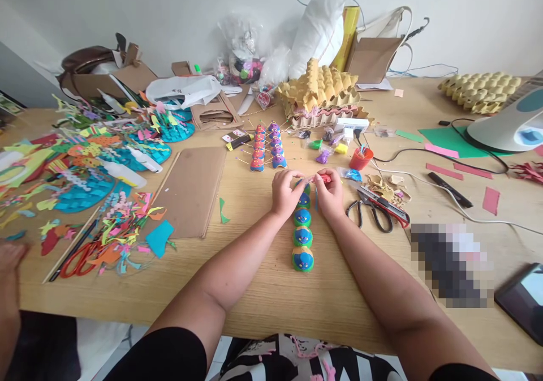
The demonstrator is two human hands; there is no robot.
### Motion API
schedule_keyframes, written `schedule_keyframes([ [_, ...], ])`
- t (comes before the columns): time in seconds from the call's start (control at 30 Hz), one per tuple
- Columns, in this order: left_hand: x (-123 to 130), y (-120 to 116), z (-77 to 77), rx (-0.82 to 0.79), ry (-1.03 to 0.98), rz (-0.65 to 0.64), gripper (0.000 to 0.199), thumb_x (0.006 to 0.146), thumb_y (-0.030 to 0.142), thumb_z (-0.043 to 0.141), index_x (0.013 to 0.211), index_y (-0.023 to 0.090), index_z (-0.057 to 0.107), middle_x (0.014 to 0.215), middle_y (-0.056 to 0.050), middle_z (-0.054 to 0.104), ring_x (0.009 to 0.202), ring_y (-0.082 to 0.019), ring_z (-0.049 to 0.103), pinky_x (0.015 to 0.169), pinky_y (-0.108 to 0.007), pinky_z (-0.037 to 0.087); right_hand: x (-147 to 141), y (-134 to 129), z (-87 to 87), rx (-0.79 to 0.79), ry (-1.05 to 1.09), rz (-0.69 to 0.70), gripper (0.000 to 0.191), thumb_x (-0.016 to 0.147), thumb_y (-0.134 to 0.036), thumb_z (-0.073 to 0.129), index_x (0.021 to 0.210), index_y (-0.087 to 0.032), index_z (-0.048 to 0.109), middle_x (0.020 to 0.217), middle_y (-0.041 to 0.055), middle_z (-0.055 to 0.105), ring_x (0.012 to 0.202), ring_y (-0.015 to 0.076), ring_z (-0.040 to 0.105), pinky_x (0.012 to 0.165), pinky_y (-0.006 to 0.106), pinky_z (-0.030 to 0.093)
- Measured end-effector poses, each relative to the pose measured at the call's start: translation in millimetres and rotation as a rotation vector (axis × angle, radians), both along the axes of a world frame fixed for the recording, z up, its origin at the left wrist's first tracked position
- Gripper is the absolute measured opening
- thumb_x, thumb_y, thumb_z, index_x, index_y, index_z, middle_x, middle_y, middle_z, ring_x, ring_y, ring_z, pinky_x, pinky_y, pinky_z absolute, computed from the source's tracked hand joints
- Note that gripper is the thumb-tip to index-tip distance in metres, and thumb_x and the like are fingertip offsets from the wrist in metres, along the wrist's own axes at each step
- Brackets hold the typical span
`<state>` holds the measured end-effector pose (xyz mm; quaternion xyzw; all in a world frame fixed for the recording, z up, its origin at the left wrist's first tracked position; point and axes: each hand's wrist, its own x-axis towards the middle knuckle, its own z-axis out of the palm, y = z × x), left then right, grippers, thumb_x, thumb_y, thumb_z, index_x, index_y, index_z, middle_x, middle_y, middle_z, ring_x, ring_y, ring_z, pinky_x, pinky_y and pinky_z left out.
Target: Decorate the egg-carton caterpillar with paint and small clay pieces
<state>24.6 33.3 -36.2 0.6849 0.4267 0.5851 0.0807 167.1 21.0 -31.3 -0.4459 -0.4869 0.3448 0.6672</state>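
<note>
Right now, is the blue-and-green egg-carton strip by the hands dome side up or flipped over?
Dome side up: the egg-carton strip shows its rounded, painted bumps facing upward, and no hollow undersides are visible.

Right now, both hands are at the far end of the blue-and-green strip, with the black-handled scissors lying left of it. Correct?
Not quite: the head view shows the black-handled scissors right of the blue-and-green strip. The left hand and right hand are at its far end.
</note>
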Motion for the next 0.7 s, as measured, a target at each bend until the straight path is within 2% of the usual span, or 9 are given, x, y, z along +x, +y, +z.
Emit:
schedule_keyframes([
  [0.13,-1,5,-6.0,-0.061,-0.053,0.082,0.025,0.089,0.041,0.081,0.083,0.023,0.065,0.092,-0.002,0.073,0.099,-0.021,0.067,0.101,-0.038,0.049,1,-1,1.2,0.003,-0.070,-0.011,0.029,0.088,-0.048,0.074,0.091,-0.024,0.057,0.083,-0.0029,0.056,0.076,0.0136,0.054,0.075,0.031,0.047],
  [0.23,-2,7,-8.2,-0.087,-0.091,0.043,0.020,0.097,0.041,0.070,0.089,0.023,0.073,0.100,-0.006,0.076,0.108,-0.022,0.067,0.108,-0.042,0.048,1,-2,1.1,-0.001,-0.106,-0.031,0.031,0.088,-0.050,0.073,0.091,-0.024,0.055,0.082,-0.0032,0.054,0.075,0.0134,0.052,0.074,0.030,0.046],
  [0.37,-2,4,-5.9,-0.108,-0.093,-0.054,0.032,0.105,0.043,0.056,0.094,0.023,0.078,0.108,-0.008,0.077,0.116,-0.023,0.065,0.110,-0.042,0.050,3,-2,-0.4,-0.004,-0.164,-0.031,0.034,0.091,-0.056,0.068,0.094,-0.024,0.057,0.085,-0.0018,0.058,0.077,0.0145,0.055,0.076,0.031,0.048],
  [0.57,-1,-1,0.4,-0.112,-0.072,-0.055,0.038,0.102,0.054,0.059,0.099,0.024,0.081,0.111,-0.009,0.075,0.116,-0.023,0.065,0.111,-0.042,0.051,3,-3,0.1,0.055,-0.279,-0.075,0.030,0.094,-0.053,0.065,0.101,-0.024,0.062,0.095,0.0037,0.066,0.088,0.0192,0.062,0.084,0.036,0.053],
  [0.7,0,-2,2.5,-0.044,-0.014,-0.040,0.032,0.098,0.051,0.067,0.108,0.025,0.081,0.111,-0.009,0.074,0.114,-0.023,0.066,0.110,-0.042,0.051,1,-1,-1.1,0.092,-0.282,-0.088,0.032,0.092,-0.052,0.068,0.103,-0.023,0.063,0.099,0.0058,0.067,0.090,0.0212,0.064,0.086,0.039,0.054],
])
